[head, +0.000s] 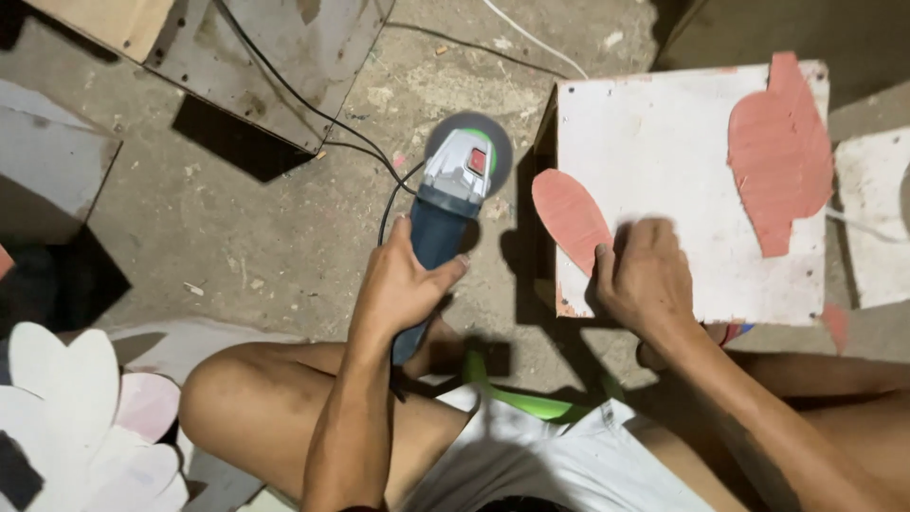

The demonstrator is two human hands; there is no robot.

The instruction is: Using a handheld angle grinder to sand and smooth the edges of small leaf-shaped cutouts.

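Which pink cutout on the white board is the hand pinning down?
The small pink oval cutout at the board's left edge, overhanging it under the right hand. The larger irregular pink cutout lies untouched near the right edge.

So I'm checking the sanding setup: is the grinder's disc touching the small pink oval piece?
Apart. The head view shows bare floor and the white board's shadowed edge between the grinder's disc and the pink oval piece, which the right hand holds down.
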